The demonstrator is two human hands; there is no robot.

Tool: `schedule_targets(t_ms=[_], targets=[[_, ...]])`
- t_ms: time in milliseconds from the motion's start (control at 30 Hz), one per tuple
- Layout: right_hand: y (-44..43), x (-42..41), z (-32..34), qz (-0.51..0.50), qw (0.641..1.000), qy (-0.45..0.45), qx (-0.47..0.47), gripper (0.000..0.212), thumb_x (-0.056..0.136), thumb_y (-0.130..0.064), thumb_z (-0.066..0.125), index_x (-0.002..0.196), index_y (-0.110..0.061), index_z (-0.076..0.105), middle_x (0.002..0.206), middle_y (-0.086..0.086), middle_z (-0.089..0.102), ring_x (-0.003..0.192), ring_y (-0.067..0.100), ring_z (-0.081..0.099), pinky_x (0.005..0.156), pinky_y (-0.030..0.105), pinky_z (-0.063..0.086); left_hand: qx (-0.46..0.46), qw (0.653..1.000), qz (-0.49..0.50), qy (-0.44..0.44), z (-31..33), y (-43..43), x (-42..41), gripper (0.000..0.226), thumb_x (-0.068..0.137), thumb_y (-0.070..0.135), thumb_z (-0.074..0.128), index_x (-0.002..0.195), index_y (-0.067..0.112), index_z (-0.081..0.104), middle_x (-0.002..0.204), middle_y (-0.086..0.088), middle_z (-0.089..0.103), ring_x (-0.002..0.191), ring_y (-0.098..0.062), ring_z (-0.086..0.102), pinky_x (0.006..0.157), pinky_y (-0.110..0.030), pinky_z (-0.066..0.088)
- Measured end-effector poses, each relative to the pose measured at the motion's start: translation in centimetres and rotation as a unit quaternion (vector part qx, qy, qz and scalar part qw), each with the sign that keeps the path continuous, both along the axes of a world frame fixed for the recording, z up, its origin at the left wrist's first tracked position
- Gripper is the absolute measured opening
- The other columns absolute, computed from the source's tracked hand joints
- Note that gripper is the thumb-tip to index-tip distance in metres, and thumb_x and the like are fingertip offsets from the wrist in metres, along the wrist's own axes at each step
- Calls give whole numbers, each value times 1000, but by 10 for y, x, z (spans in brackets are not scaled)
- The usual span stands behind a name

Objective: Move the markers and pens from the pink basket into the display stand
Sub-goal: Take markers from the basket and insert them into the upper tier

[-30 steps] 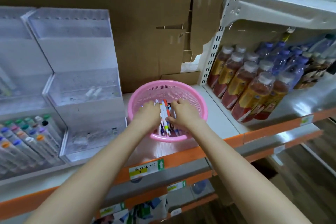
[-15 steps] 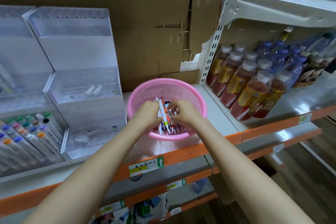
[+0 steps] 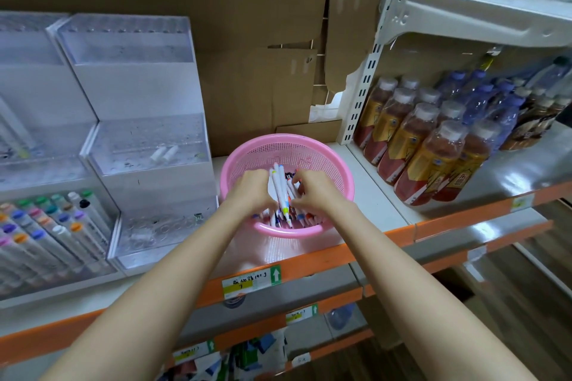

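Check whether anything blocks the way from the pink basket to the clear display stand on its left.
Nothing visible does. The display stand sits directly beside the pink basket, tiers open on top. Both hands grip pens inside.

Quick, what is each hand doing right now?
Left hand: closed on a bunch of pens in the pink basket.
Right hand: closed on the same bunch.

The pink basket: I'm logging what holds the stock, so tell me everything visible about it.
The round pink plastic mesh basket sits upright on the white shelf board, right of the clear acrylic display stand and left of the bottled drinks. Its walls are finely perforated under a smooth rim. Inside lies a heap of markers and pens, with the left hand and right hand gathering them.
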State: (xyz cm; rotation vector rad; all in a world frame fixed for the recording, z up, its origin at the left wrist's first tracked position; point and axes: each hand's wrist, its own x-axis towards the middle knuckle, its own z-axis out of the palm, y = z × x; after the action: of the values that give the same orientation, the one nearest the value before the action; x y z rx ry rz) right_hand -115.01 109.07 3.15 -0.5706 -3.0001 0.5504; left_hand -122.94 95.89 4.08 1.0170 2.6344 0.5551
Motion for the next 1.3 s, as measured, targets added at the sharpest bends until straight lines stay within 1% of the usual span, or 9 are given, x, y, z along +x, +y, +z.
schedule_targets(t_ms=[267, 467, 600, 700, 767, 867, 1033, 1200, 1300], targets=[[2, 2, 3, -2, 999, 19, -32, 29, 75, -3, 66, 103, -8, 64, 93, 10, 68, 86, 27, 63, 73, 40, 55, 20, 999, -12, -45, -5, 3, -6, 23, 78, 20, 73, 99, 14, 64, 85, -2, 65, 74, -18, 62, 64, -32, 53], [2, 5, 5, 19, 994, 85, -62, 51, 80, -9, 67, 129, -14, 54, 105, 5, 66, 90, 22, 62, 75, 34, 52, 182, 979, 21, -87, -6, 3, -10, 28, 86, 11, 62, 114, 15, 62, 97, -3, 67, 77, -12, 61, 67, -23, 49], [0, 9, 13, 46, 986, 128, -94, 66, 78, -4, 66, 137, -24, 45, 89, 3, 62, 70, 18, 56, 66, 38, 52, 304, 944, 17, -129, -2, -2, -9, 36, 89, 7, 62, 123, 17, 59, 93, 0, 64, 85, -19, 64, 76, -39, 58], [0, 9, 16, 43, 976, 181, -114, 62, 75, -1, 63, 131, -26, 51, 79, 6, 62, 68, 20, 59, 66, 41, 53, 362, 920, 8, -151, 2, -7, -8, 49, 88, 4, 63, 132, 23, 51, 88, 3, 59, 83, -16, 64, 68, -31, 58], [-2, 10, 17, 44, 971, 203, -115, 61, 75, -2, 63, 131, -25, 52, 80, 3, 63, 69, 19, 60, 67, 41, 54, 379, 914, -5, -143, 6, -11, -7, 52, 88, 5, 64, 134, 25, 50, 91, 2, 60, 81, -12, 63, 63, -24, 56], [-6, 15, 22, 44, 963, 238, -114, 62, 76, -2, 63, 134, -23, 51, 84, 5, 65, 72, 18, 62, 69, 38, 55, 396, 908, -6, -138, 12, -16, -4, 53, 86, 7, 67, 133, 26, 51, 100, -4, 62, 84, -14, 64, 65, -32, 60], [-14, 19, 37, 44, 951, 280, -123, 62, 77, -3, 66, 134, -22, 51, 84, 2, 64, 67, 11, 61, 66, 28, 52, 429, 900, -20, -66, 31, -26, 4, 52, 82, 2, 68, 128, 22, 53, 114, 13, 57, 92, -11, 63, 61, -39, 61], [-31, 16, 59, 55, 937, 313, -143, 64, 76, 0, 63, 136, -21, 49, 86, -3, 61, 68, 10, 61, 65, 19, 53, 435, 900, -18, 9, 57, -45, 7, 53, 81, 9, 71, 128, 28, 52, 97, 11, 62, 87, -10, 64, 71, -39, 60], [-47, 9, 74, 82, 931, 328, -138, 66, 75, 3, 61, 136, -21, 49, 86, 3, 62, 70, 13, 62, 67, 23, 54, 453, 891, -13, 27, 70, -61, 8, 53, 82, 7, 69, 127, 28, 51, 87, 9, 63, 82, -8, 64, 71, -31, 59]])
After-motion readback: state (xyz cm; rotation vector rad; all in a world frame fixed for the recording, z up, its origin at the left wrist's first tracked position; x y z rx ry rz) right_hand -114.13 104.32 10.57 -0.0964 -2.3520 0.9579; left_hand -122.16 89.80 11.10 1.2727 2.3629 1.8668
